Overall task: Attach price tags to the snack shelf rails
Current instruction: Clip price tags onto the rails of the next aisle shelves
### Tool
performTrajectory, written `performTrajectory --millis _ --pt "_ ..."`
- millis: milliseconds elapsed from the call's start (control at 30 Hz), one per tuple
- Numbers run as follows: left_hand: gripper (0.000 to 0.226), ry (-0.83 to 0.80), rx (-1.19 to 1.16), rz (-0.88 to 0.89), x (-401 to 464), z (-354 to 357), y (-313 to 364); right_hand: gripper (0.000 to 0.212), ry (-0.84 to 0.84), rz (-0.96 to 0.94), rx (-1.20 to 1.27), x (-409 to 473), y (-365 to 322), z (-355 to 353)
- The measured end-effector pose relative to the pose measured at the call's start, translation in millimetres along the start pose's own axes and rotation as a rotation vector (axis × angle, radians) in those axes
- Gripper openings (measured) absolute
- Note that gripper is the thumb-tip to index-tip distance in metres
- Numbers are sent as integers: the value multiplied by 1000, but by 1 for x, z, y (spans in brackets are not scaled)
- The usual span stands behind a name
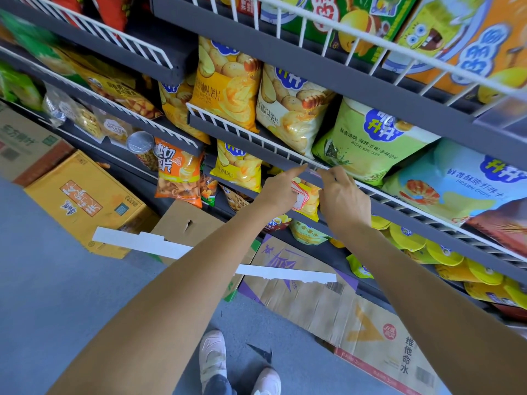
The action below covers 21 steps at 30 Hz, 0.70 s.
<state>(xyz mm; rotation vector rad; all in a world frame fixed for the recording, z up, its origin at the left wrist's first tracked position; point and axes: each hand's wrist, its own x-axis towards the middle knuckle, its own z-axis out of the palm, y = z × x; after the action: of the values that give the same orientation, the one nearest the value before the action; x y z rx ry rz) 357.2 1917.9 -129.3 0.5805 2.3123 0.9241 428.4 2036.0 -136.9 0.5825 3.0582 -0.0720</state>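
My left hand (pixel 281 189) reaches to the grey shelf rail (pixel 256 148) with the forefinger straight, its tip touching the rail edge, and it holds nothing. My right hand (pixel 342 195) is just beside it on the right, fingers curled, pinching a small price tag (pixel 313 173) against the same rail, below the green chips bag (pixel 368 143). A white paper strip (pixel 148 242) lies nearer, over the cardboard boxes (pixel 328 306) on the floor.

chip bags (pixel 291 109) on shelf behind rail (pixel 256 141), cardboard boxes (pixel 342 306) on floor (pixel 57 309) below
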Motion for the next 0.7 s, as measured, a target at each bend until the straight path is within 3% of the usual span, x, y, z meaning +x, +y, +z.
performTrajectory --millis 300,467,633,700 --pt "65 -4 44 14 2 2 4 50 -16 -26 -18 -4 -2 -7" --pt "49 115 -297 -84 0 0 1 52 -98 -38 -16 -2 0 -13" --pt "26 284 -371 -92 -10 -7 2 48 -177 -40 73 -3 -2 -22" --pt "22 299 -388 -74 -18 -10 4 43 -144 -4 214 -9 -8 -31"
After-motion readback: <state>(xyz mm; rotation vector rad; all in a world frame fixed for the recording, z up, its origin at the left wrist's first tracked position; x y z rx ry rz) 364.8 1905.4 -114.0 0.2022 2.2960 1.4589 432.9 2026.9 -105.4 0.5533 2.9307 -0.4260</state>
